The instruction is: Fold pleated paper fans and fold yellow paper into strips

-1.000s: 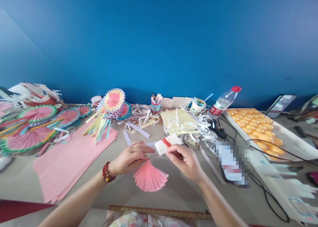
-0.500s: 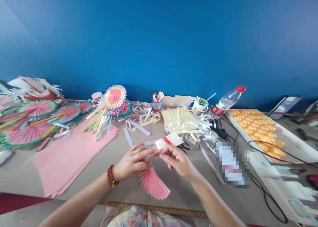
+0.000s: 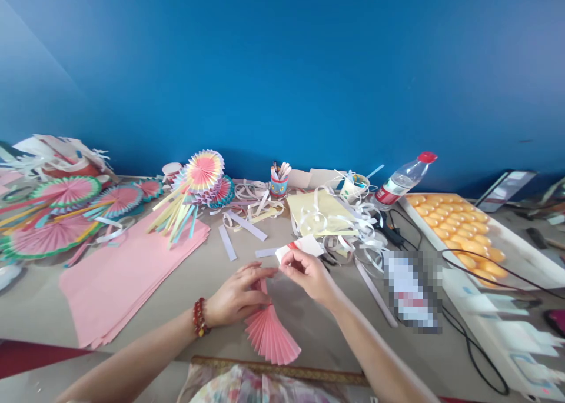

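Fingers of the right hand point(image 3: 309, 273) have just curled closed, on what I cannot tell, beside the left hand point(image 3: 238, 294) gripping the pink pleated fan point(image 3: 271, 332) at lower centre, so I judge its gather held.

The folded fan point(image 3: 271, 332), front of the table point(image 3: 212, 273)
To its left lies the sheet stack point(image 3: 128, 267); behind right, the bottle point(image 3: 399, 182) beside the tray point(image 3: 463, 226).

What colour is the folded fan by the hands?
Pink all over; the head view shows the folded fan clearly.
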{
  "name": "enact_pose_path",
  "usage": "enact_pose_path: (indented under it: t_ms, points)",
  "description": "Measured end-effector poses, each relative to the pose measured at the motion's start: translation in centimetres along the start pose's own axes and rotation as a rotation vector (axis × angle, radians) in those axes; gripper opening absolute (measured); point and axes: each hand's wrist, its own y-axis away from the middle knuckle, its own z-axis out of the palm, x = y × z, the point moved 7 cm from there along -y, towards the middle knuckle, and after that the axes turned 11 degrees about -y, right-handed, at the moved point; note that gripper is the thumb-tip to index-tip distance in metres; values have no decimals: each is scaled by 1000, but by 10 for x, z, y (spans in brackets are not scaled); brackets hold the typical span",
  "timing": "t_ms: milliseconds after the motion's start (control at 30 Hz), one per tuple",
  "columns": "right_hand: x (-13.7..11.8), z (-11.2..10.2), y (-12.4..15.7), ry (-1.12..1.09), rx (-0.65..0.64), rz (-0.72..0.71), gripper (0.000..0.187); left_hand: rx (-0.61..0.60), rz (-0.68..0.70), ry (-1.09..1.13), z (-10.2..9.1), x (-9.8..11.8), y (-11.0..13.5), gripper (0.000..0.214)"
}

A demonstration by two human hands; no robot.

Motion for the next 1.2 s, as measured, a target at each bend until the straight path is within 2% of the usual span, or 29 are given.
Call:
enact_pose_path:
  t_ms: [133, 467, 567, 700, 833, 1033, 1100, 1200]
  points:
    - [1, 4, 0, 37, -25, 26, 23, -55, -24, 63, 5, -1, 0, 17]
    - [-13, 14, -3, 89, -38, -8, 17, -58, -184, 366, -1, -8, -1, 18]
    - [-23, 19, -5, 123, -53, -37, 15, -41, -276, 429, -1, -10, -2, 12]
    - [-32, 24, -12, 154, -58, -71, 14, 13, -406, 493, -3, -12, -2, 20]
    - [-40, 26, -18, 215, -47, -198, 12, -1, -475, 640, -3, -9, -1, 26]
    - [-55, 10, 0, 388, 219, -386, 11, 83, -537, 810, -6, -5, 0, 25]
    - [-54, 10, 9, 346, 198, -362, 14, 105, -535, 812, -7, -5, 0, 25]
    - [-41, 21, 16, 240, 42, -196, 18, 110, -514, 751, -8, -4, -1, 26]
